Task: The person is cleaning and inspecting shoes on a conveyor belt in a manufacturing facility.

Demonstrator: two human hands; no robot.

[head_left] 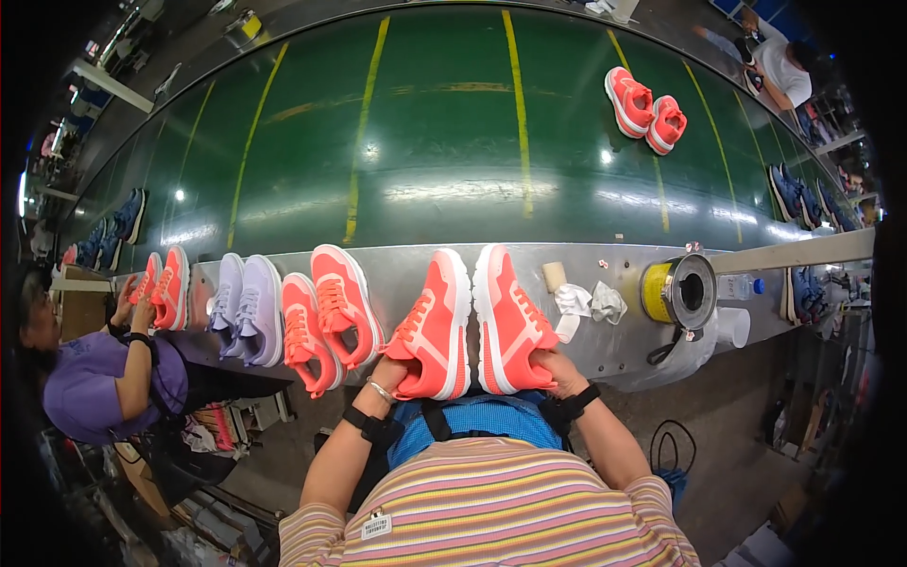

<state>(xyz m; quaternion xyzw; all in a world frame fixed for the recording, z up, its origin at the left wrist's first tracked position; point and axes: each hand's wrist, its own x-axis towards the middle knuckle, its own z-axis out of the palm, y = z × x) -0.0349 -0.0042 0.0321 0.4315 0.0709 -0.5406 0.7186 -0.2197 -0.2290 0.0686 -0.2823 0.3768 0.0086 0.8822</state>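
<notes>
A coral sneaker [436,321] with a white sole is held by my left hand [385,375], its fingers reaching into the shoe's opening and hidden there. My right hand [564,374] holds the matching coral sneaker [511,326] the same way. Both shoes point away from me, over the near edge of the metal ledge, with their soles turned toward each other and a narrow gap between. Left of them, another coral pair [346,307] rests on the ledge, and beyond it stands a lilac pair [253,312].
A green conveyor belt [444,142] with yellow lines runs across the far side, carrying a coral pair [631,104]. Right on the ledge are crumpled paper [607,302], a metal can [658,293] and a white cup [733,327]. At left, a co-worker in purple [109,383] handles coral sneakers [170,291].
</notes>
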